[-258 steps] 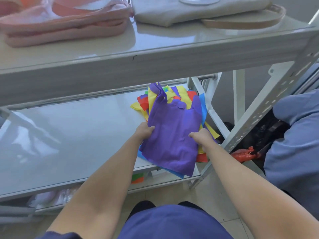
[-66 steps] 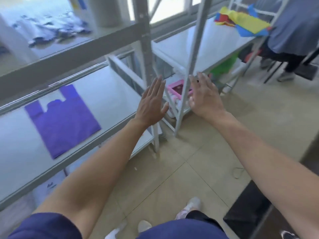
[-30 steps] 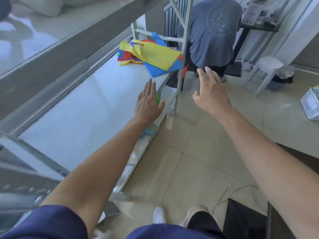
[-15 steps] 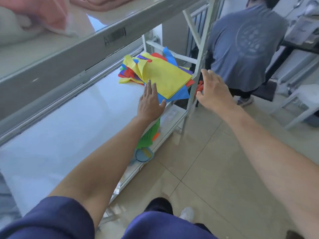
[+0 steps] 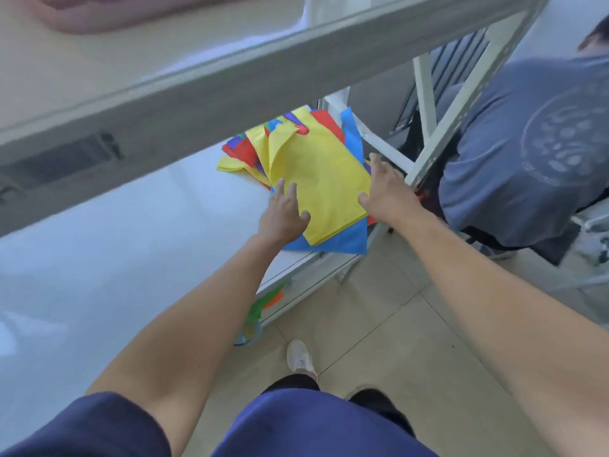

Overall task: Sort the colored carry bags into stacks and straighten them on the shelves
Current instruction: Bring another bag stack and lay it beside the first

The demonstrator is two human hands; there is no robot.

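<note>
In the head view, the pile of colored carry bags (image 5: 296,159) lies at the far right end of the middle shelf (image 5: 131,258), under the upper shelf (image 5: 230,77). A yellow bag (image 5: 323,179) is on top, flat but turned at a slant. A blue bag (image 5: 342,242) pokes out below it, right at the shelf's front edge. Red bags (image 5: 242,150) show at the back left.

The left hand (image 5: 283,212) is at the yellow bag's left side and the right hand (image 5: 389,189) is at its right side. Each grip is apart, with fingers straight and spread, holding nothing. The picture is a bit blurry, so I cannot tell if the fingers touch the bag or float just above it.

The step looks like taking the yellow bag. To do it well, pinch only the top bag at both sides so the blue bag is not dragged off the shelf. Lift it flat so its handles do not catch the pile. Mind the shelf post (image 5: 461,103) near the right hand. Lay the bag on a bare part of the shelf, with room for other colors.
</note>
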